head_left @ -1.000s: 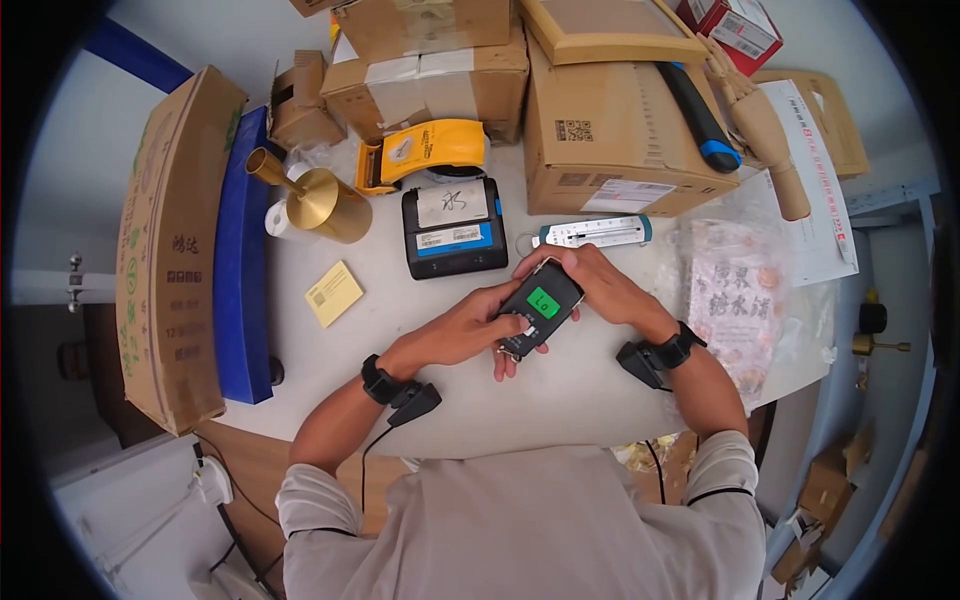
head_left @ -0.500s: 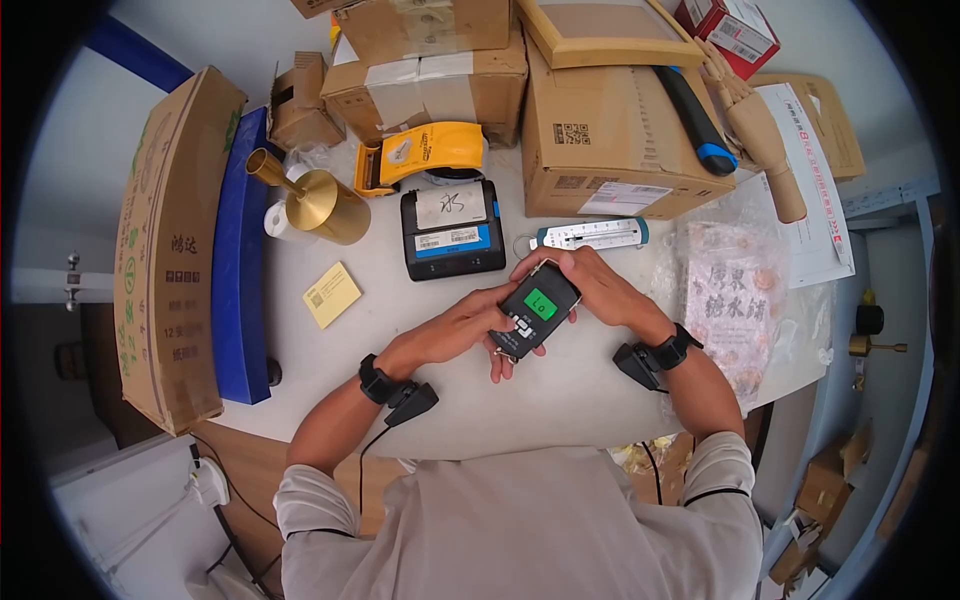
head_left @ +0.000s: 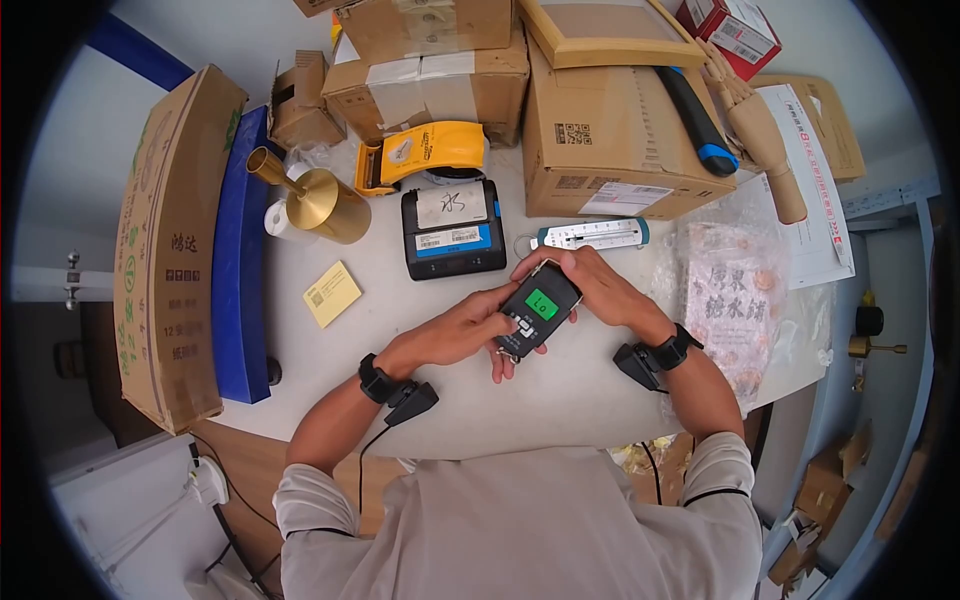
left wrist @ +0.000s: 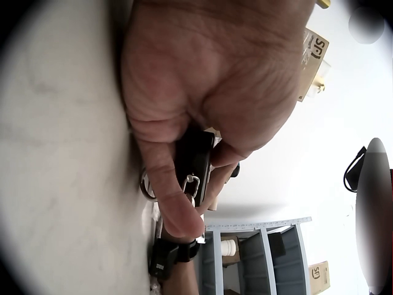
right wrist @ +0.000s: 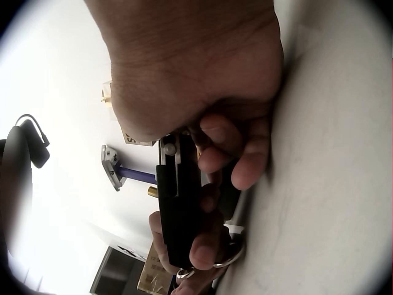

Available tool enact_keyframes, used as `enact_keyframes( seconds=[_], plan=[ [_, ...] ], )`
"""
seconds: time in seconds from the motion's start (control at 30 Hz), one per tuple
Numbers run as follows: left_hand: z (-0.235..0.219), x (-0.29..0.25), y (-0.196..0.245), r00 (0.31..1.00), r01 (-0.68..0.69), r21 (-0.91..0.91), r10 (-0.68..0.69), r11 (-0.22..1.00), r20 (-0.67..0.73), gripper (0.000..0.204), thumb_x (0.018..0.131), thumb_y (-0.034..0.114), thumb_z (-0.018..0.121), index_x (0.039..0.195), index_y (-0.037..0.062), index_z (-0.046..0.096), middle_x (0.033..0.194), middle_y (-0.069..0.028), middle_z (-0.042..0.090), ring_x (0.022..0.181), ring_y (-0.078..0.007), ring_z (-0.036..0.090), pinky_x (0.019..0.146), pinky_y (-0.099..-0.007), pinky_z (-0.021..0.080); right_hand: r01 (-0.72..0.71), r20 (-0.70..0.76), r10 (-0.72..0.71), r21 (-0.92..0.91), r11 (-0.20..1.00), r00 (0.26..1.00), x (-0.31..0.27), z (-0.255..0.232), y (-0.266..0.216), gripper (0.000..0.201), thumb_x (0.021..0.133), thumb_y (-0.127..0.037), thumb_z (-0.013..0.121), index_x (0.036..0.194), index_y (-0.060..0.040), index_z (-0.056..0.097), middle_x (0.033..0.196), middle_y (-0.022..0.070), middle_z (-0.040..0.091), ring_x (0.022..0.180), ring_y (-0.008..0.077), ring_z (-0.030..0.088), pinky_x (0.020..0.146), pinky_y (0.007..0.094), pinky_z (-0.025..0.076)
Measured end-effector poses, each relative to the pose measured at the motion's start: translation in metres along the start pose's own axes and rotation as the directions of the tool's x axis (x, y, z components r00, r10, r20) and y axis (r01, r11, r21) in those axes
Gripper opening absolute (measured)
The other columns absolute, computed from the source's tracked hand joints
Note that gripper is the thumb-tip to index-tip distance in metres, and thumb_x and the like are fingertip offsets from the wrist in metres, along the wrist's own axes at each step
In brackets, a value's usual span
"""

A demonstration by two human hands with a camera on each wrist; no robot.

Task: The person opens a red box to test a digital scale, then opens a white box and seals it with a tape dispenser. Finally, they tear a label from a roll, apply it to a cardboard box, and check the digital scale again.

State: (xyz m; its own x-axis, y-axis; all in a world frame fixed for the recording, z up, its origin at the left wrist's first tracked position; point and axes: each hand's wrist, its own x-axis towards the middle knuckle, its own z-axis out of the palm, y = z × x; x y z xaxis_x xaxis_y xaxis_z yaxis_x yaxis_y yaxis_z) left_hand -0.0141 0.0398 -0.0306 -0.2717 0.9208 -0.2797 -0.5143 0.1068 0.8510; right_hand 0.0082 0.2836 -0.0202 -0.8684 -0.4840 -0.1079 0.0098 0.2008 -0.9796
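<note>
A black handheld device (head_left: pixel 536 309) with a lit green display reading "Lo" is held between both hands above the table. The left hand (head_left: pixel 463 328) grips its lower left side, thumb by the buttons and fingers underneath. At the upper right end, the right hand (head_left: pixel 603 287) curls round it. In the left wrist view, the device (left wrist: pixel 195 161) shows edge-on in the left hand (left wrist: pixel 209 80), a metal ring and clasp hanging by the fingers. In the right wrist view, fingers of both hands surround the device (right wrist: pixel 179 215), with the right hand (right wrist: pixel 196 74) nearest the camera.
Behind the hands are a black label printer (head_left: pixel 455 232), a white scale with a ring (head_left: pixel 590 234) and cardboard boxes (head_left: pixel 620 130). A yellow note pad (head_left: pixel 332 294) and brass vessel (head_left: pixel 328 206) stand left. Right lies a plastic-wrapped packet (head_left: pixel 733 300), beside a wooden hand model (head_left: pixel 765 140).
The left thumb has shifted slightly down-left on the device, uncovering its buttons. Both hands keep their hold, and the display still reads "Lo".
</note>
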Motion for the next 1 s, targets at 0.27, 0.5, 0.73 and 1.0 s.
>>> enact_keyframes(
  seconds=[0.27, 0.5, 0.73, 1.0],
  plan=[
    [0.0012, 0.0, 0.0022, 1.0, 0.001, 0.001, -0.001, 1.0, -0.003, 0.062, 0.095, 0.012, 0.039, 0.153, -0.0039, 0.023, 0.116, -0.0248, 0.069, 0.075, -0.0252, 0.073, 0.063, -0.035, 0.066, 0.0, 0.001, 0.0, -0.001, 1.0, 1.0, -0.0001, 0.0001, -0.001, 0.073, 0.109, -0.059, 0.02, 0.111, -0.0043, 0.068, 0.079, 0.0088, 0.07, 0.055, 0.0175, 0.063, 0.047, 0.027, 0.051],
    [0.0013, -0.0004, 0.002, 1.0, 0.009, -0.014, -0.009, 1.0, -0.007, 0.06, 0.095, 0.011, 0.04, 0.151, -0.0045, 0.025, 0.116, -0.0258, 0.069, 0.074, -0.0259, 0.073, 0.062, -0.0357, 0.065, -0.005, 0.009, 0.005, 0.005, 1.0, 1.0, -0.0002, -0.0003, -0.0028, 0.075, 0.108, -0.061, 0.02, 0.111, -0.0043, 0.068, 0.08, 0.0089, 0.07, 0.057, 0.0177, 0.064, 0.047, 0.0272, 0.051],
    [0.0005, 0.0001, 0.0012, 1.0, 0.02, -0.043, -0.021, 0.999, -0.015, 0.059, 0.095, 0.011, 0.04, 0.151, -0.0044, 0.026, 0.115, -0.0258, 0.069, 0.073, -0.0263, 0.073, 0.061, -0.0358, 0.065, -0.01, 0.004, 0.01, 0.005, 1.0, 1.0, -0.0001, 0.0001, -0.0023, 0.075, 0.108, -0.061, 0.019, 0.111, -0.0043, 0.068, 0.081, 0.0091, 0.07, 0.058, 0.0176, 0.064, 0.047, 0.0272, 0.051],
    [0.0048, 0.001, 0.0063, 0.998, 0.05, -0.014, -0.051, 0.999, -0.036, 0.053, 0.105, 0.021, 0.053, 0.147, -0.0023, 0.032, 0.113, -0.0226, 0.07, 0.072, -0.0225, 0.073, 0.059, -0.032, 0.064, -0.011, 0.011, 0.011, -0.001, 1.0, 1.0, -0.0003, -0.0005, -0.0025, 0.074, 0.108, -0.061, 0.02, 0.11, -0.0044, 0.068, 0.079, 0.009, 0.07, 0.056, 0.0177, 0.064, 0.047, 0.0273, 0.051]
  ],
)
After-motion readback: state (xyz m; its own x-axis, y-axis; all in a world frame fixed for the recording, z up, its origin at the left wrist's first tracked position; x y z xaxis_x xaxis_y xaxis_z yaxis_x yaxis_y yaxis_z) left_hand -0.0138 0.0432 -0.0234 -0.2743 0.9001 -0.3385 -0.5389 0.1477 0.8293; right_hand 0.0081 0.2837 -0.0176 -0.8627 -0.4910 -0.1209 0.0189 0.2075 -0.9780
